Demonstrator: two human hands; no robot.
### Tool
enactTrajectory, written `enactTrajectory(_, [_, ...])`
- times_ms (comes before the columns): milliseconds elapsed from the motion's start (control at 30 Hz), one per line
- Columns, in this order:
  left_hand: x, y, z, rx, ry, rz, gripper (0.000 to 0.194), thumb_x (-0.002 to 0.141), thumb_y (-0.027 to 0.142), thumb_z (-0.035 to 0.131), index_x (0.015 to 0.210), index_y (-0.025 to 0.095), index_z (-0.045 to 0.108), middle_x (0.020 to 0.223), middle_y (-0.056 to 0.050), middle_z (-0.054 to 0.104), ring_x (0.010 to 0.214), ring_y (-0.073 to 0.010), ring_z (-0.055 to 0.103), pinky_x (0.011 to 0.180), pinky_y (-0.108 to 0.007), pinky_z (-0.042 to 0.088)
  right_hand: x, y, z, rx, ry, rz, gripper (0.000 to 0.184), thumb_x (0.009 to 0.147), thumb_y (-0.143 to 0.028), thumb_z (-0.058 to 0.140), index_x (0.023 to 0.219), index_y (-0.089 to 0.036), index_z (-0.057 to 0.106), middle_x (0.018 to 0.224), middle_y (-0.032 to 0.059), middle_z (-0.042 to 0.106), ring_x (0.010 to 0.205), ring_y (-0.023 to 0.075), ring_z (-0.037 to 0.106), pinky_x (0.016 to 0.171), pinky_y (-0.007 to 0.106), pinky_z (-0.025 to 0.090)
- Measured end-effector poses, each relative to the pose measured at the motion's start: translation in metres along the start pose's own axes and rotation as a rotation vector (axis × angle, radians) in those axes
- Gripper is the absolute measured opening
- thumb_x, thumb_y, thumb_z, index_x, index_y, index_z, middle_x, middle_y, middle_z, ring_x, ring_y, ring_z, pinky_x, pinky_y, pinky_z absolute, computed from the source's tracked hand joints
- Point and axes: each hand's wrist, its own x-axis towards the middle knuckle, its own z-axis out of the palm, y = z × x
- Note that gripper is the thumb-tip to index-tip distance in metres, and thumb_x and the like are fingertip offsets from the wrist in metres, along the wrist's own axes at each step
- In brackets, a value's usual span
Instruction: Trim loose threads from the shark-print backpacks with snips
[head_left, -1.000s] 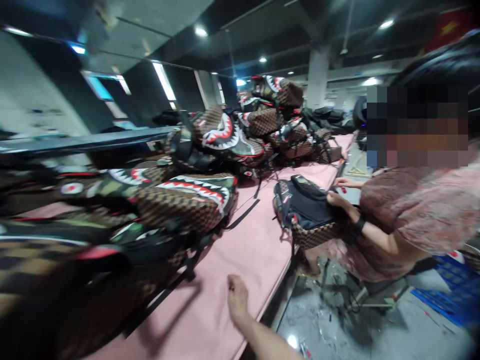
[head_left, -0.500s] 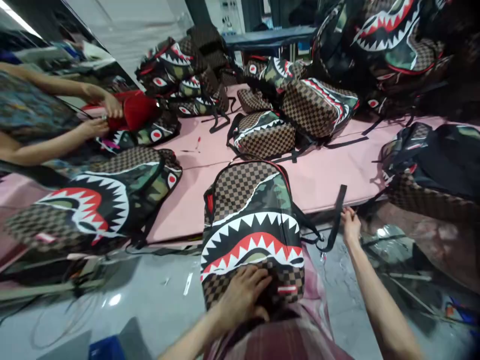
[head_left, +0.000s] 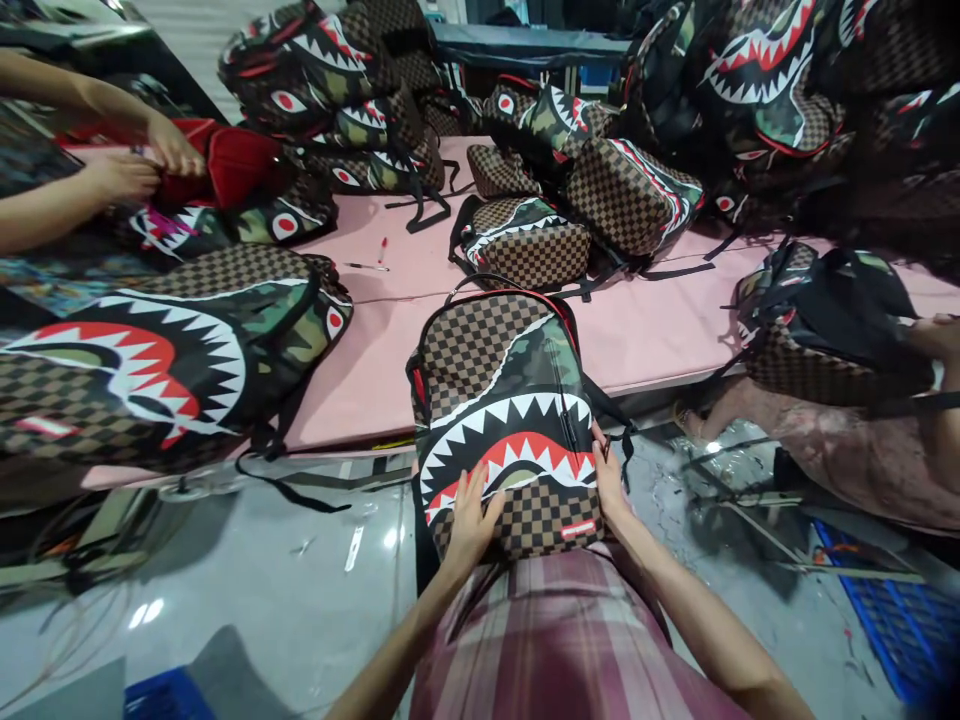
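A brown checkered backpack [head_left: 502, 400] with a camouflage shark mouth leans from the pink table's [head_left: 645, 335] edge onto my lap. My left hand [head_left: 472, 515] lies flat on its lower front, fingers spread over the red mouth. My right hand [head_left: 609, 480] presses against its right side near the zipper, fingers together along the edge. Neither hand grips a strap.
Several more shark backpacks are piled across the table, one large one [head_left: 165, 360] at my left. A person's hands [head_left: 139, 160] at far left handle a red bag. Another person at right holds a dark backpack [head_left: 825, 320]. A pen [head_left: 367, 266] lies on the table. Blue crate [head_left: 892, 615] on the floor.
The view swung from the right end of the table to the backpack on my lap. My right hand let go of the black strap and moved onto the backpack's right side.
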Motion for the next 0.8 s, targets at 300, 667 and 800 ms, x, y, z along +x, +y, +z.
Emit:
enactTrajectory(300, [0.121,0.024,-0.079,0.081,0.369,0.022,0.046,0.081,0.033,0.044,0.12,0.008,0.047,0.123,-0.017,0.05,0.119,-0.0281,0.042,0.104,-0.044,0.029,0.02,0.0,-0.024,-0.038,-0.048,0.012,0.042,0.08,-0.046,0.046,0.109,-0.021,0.062,0.114,0.0074,0.063,0.105,0.0231,0.057,0.093,0.04,0.042])
enactTrajectory(667, [0.12,0.037,-0.069,0.284,0.309,0.088,0.039,0.082,0.031,0.045,0.117,0.015,0.053,0.129,-0.01,0.049,0.116,-0.0302,0.041,0.099,-0.047,0.032,0.03,-0.073,-0.04,-0.436,-0.31,-0.423,0.027,0.085,-0.025,0.045,0.106,-0.022,0.062,0.087,0.0036,0.06,0.075,0.0141,0.058,0.067,0.025,0.046])
enactTrajectory(800, [0.107,0.044,-0.055,0.326,0.301,0.113,0.032,0.083,0.029,0.046,0.11,0.018,0.059,0.13,-0.008,0.049,0.125,-0.0361,0.027,0.099,-0.055,0.028,0.031,-0.087,-0.037,-0.796,-0.437,-0.625,0.034,0.082,-0.021,0.052,0.115,-0.024,0.059,0.09,0.0041,0.058,0.073,0.014,0.057,0.056,0.022,0.041])
